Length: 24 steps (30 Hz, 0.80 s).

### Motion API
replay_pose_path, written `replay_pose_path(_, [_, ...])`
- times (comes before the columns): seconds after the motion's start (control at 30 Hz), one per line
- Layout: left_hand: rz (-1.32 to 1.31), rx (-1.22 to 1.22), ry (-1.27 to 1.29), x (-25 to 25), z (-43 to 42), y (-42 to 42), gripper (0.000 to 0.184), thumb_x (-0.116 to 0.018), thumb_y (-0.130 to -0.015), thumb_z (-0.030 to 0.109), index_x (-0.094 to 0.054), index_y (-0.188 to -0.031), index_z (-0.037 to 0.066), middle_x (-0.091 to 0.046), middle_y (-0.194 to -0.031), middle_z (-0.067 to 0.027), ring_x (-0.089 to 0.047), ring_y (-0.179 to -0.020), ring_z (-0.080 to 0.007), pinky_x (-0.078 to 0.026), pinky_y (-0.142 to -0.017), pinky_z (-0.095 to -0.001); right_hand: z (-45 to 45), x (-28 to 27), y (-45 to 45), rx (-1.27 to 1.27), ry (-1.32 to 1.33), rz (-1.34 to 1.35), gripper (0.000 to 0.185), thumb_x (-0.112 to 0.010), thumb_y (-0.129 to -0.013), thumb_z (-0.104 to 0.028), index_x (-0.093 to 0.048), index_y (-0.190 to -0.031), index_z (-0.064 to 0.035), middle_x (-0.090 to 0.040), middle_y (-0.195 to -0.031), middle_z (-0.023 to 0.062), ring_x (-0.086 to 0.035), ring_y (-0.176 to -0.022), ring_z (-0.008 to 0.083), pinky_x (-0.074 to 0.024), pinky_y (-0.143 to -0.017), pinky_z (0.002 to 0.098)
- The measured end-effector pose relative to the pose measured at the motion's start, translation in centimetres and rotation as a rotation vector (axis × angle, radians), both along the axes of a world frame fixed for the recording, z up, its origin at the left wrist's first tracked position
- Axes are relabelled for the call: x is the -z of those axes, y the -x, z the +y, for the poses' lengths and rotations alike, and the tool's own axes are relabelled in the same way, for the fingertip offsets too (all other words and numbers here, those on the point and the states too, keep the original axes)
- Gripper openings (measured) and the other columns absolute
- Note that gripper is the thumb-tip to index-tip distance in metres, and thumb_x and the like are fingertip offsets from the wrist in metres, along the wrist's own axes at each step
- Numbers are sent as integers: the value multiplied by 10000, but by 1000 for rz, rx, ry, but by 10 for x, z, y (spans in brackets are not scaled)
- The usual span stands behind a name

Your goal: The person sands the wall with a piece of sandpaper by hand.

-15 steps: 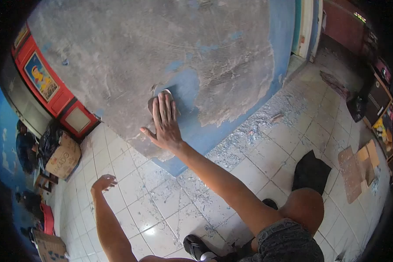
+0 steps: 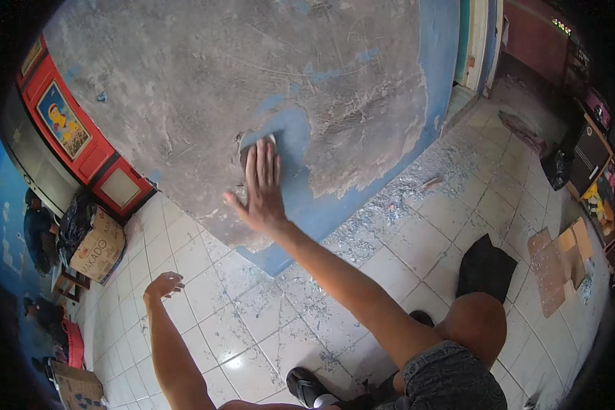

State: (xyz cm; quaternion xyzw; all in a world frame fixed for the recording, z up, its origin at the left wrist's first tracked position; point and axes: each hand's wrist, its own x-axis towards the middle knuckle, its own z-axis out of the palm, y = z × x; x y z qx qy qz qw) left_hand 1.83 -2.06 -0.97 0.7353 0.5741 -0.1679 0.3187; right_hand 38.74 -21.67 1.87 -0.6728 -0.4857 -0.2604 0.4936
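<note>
My right hand (image 2: 263,198) lay against the wall (image 2: 178,89), its fingers straight and close together over a flat tool (image 2: 245,157), the thumb spread out to the side. Most of the tool was hidden under my fingers, so I couldn't tell quite what kind it was. It sat low on the wall, where the rough grey surface met the blue paint (image 2: 294,133).

In the last half second my hand had shifted only slightly and turned a little, with the tool's pale edge still by the upper part of that blue area. I took that as a short working stroke over the same spot; I could make out no clear difference in the paint.

My left hand (image 2: 164,283) hung out from the wall, above the tiles, fingers loosely bent, with nothing visible in it, and had hardly moved. Flakes (image 2: 362,229) were scattered along the foot of the wall. Farther out from it lay a dark piece of material (image 2: 486,266) near my knee (image 2: 482,324), and flat cardboard (image 2: 547,273) beyond that.
</note>
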Motion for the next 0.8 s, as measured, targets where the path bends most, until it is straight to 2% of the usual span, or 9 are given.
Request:
replay_pose_path(0.07, [-13, 19, 12, 0, 3, -1, 337, -522, -1022, 343, -578, -1293, 150, -719, -1174, -24, -669, -1062, -169, -514, -859, -437, -6, -27, -35, 61, -16, 7, 970, -310, -982, -662, -10, -1551, 64, 15, -1625, 276, 35, -1517, 413, -18, -1197, 605])
replay_pose_path(0.13, [-16, 31, -2, -4, 6, -5, 345, -523, -1022, 346, -576, -1301, 150, -717, -1178, -23, -666, -1070, -170, -514, -864, -438, -7, -57, -65, 103, -220, 119, 957, -305, -984, -661, -19, -1556, 51, 14, -1629, 266, 37, -1518, 409, -24, -1198, 603])
replay_pose_path(0.2, [23, 35, -29, -20, -3, -16, 345, -508, -1024, 336, -576, -1306, 149, -715, -1180, -23, -664, -1071, -163, -519, -873, -422, -11, -67, -71, 98, -252, 151, 947, -304, -988, -651, -21, -1556, 52, 13, -1628, 269, 34, -1519, 404, -25, -1201, 597])
replay_pose_path(0.3, [-21, 78, -15, -9, 13, -11, 336, -493, -1022, 327, -581, -1297, 157, -720, -1168, -16, -669, -1062, -149, -521, -868, -398, -5, -34, -31, 111, -199, 113, 956, -314, -988, -645, -29, -1546, 77, 3, -1619, 288, 16, -1512, 431, -35, -1199, 603])
replay_pose_path(0.47, [-6, 89, 4, -12, 9, -28, 335, -499, -1014, 335, -587, -1289, 164, -728, -1150, -11, -676, -1049, -150, -523, -839, -386, -4, 50, 15, -73, 98, -59, 1000, -383, -966, -653, -62, -1530, 108, -9, -1604, 321, -4, -1500, 467, -42, -1195, 622])
replay_pose_path(0.57, [-39, 101, 6, -12, 4, -38, 336, -502, -1010, 336, -592, -1285, 164, -730, -1143, -11, -681, -1036, -155, -524, -811, -375, -11, 1, -2, -72, 68, -134, 984, -416, -967, -638, -77, -1538, 89, -26, -1611, 300, -11, -1504, 453, -55, -1199, 618])
replay_pose_path(0.67, [-11, 95, -47, -10, 4, -49, 338, -501, -1008, 333, -593, -1284, 160, -731, -1138, -10, -680, -1038, -159, -522, -806, -375, -4, -44, -16, -65, 20, -177, 1011, -474, -944, -624, -100, -1530, 110, -53, -1606, 319, -25, -1495, 484, -76, -1188, 627])
replay_pose_path(0.73, [-14, 102, -39, -11, 4, -53, 338, -497, -1009, 328, -594, -1284, 157, -732, -1135, -9, -676, -1046, -160, -523, -809, -376, -4, -32, -17, -75, 0, -187, 972, -481, -947, -615, -162, -1527, 96, -107, -1608, 297, -66, -1497, 472, -99, -1189, 622])
replay_pose_path(0.8, [-19, 113, -11, -12, 1, -50, 340, -492, -1012, 326, -592, -1287, 154, -731, -1137, -18, -675, -1050, -159, -525, -817, -375, -7, 13, -17, -65, 72, -218, 962, -475, -948, -623, -195, -1520, 98, -129, -1605, 296, -86, -1497, 466, -110, -1191, 618])
